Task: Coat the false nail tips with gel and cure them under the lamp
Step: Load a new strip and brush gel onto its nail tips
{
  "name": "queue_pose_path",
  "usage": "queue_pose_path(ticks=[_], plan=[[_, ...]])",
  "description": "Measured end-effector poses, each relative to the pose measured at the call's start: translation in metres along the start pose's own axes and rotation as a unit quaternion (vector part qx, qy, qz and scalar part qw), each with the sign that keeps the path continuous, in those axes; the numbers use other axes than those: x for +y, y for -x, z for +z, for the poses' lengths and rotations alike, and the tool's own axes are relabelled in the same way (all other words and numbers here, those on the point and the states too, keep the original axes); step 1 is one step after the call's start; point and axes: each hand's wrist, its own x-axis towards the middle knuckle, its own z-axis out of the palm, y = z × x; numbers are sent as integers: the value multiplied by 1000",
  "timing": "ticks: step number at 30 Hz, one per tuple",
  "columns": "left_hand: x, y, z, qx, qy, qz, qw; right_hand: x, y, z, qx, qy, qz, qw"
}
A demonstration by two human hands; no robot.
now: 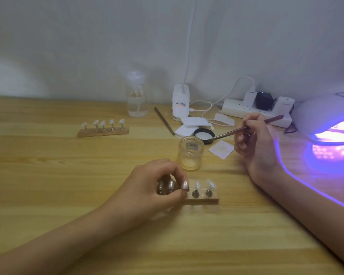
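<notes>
Tips (210,183) stand on a holder (205,199) low in my view on the table (68,175); I see two at its right end. My left hand (163,185) covers the rest, fingers curled down and pinching at the holder's left part, though I cannot tell what exactly they pinch. At 12 o'clock from the holder sits an open jar (190,153). At 2 o'clock my right hand (254,141) grips a brush (246,128), its tip over a black lid (204,134) just behind the jar. The lamp (326,114) glows purple at 3 o'clock at the table edge. A second holder (103,132) with five tips lies at 10 o'clock, a clear bottle (136,100) and a power strip (236,110) farther back.
</notes>
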Motion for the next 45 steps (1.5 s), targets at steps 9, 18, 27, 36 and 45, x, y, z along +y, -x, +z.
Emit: queue_pose_path(ticks=[9, 18, 27, 36, 45], plan=[[1, 6, -7, -1, -44, 5, 999, 1, -1, -2, 10, -29, 5, 1000], [5, -3, 1, -6, -42, 15, 999, 0, -1, -1, -12, -33, -1, 999], [7, 5, 4, 40, -204, 87, 974, -21, 6, 25, -189, 209, -139, 949], [25, -16, -28, 101, 122, 79, 984, -8, 13, 30, -230, 256, -118, 932], [-7, -49, -25, 131, 203, -43, 969, -9, 13, 17, -113, 122, -78, 983]])
